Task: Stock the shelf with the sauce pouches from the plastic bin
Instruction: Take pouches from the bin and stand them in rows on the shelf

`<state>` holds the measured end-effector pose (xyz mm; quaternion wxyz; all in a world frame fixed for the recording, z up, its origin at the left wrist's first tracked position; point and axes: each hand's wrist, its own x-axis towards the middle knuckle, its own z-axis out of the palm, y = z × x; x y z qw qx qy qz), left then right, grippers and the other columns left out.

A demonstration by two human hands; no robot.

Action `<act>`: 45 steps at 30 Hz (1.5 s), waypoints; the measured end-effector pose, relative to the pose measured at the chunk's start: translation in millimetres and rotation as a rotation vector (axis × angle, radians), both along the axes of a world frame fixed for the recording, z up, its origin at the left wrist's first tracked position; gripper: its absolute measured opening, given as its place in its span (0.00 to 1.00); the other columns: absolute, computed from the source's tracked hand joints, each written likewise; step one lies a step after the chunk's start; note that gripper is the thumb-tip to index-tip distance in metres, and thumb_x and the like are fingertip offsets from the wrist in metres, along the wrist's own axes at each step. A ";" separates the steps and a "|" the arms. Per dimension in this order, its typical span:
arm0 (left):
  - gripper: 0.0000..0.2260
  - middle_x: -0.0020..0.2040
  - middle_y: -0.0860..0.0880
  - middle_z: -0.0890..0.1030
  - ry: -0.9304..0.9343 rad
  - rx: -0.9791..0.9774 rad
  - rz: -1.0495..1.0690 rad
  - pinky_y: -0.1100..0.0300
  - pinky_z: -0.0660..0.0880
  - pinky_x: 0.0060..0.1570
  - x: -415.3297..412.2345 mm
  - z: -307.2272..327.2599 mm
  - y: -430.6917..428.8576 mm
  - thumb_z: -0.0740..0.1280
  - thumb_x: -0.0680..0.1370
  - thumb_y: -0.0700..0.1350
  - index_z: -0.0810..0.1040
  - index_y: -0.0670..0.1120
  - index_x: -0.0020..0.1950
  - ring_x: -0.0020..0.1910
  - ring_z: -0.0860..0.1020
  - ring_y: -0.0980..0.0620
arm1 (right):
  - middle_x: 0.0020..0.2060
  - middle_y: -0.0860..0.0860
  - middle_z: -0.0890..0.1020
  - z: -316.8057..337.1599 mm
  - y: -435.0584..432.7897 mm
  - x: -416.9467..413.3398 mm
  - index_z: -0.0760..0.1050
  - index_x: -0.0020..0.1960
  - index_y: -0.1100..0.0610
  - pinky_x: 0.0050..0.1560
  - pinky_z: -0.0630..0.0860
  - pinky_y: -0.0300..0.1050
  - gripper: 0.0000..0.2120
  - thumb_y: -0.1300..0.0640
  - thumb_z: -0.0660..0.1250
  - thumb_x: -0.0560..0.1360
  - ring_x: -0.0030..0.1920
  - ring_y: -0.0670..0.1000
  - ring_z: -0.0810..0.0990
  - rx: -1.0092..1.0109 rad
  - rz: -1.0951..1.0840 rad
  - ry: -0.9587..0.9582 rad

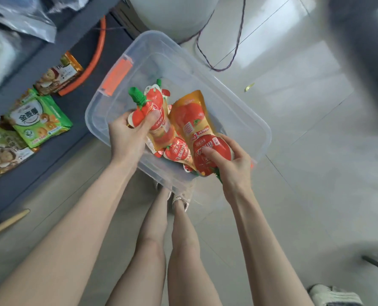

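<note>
We find both hands in the clear rectangular plastic bin (183,62) on the tiled floor (305,162): the left hand (128,134) curls fingers and thumb round the neck of a red tomato-printed sauce pouch with a green cap (156,102), while the right hand (233,166) pinches a larger orange-and-red sauce pouch (192,118) near its cap end, thumb pressed on the face, fingers wrapped behind. We judge a pouch per hand halves the trips to the dark grey shelf (57,146) at the left, where green snack packets (40,120) lie; smaller red pouches (177,151) lie on the bin's bottom.
</note>
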<state>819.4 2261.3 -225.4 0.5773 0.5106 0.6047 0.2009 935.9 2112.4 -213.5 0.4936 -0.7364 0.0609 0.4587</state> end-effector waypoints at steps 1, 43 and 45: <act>0.05 0.30 0.62 0.80 0.004 0.025 -0.028 0.73 0.71 0.36 -4.5 15.1 4.3 0.73 0.72 0.42 0.78 0.48 0.38 0.32 0.77 0.69 | 0.41 0.46 0.83 13.4 0.6 0.5 0.79 0.47 0.46 0.44 0.81 0.44 0.15 0.64 0.75 0.67 0.41 0.47 0.82 0.010 0.018 -0.004; 0.15 0.49 0.46 0.84 -0.597 0.421 0.212 0.50 0.77 0.49 -317.4 524.5 105.1 0.71 0.71 0.44 0.76 0.45 0.57 0.50 0.82 0.47 | 0.44 0.57 0.80 520.3 254.6 -257.9 0.71 0.49 0.53 0.41 0.80 0.51 0.16 0.66 0.70 0.66 0.42 0.55 0.82 1.000 0.603 -0.258; 0.17 0.51 0.47 0.83 -0.619 0.478 0.173 0.50 0.77 0.51 -332.0 529.6 123.9 0.71 0.70 0.44 0.76 0.46 0.58 0.51 0.82 0.49 | 0.45 0.57 0.81 526.1 273.1 -269.9 0.72 0.52 0.54 0.42 0.80 0.52 0.17 0.68 0.71 0.67 0.43 0.55 0.83 1.042 0.599 -0.257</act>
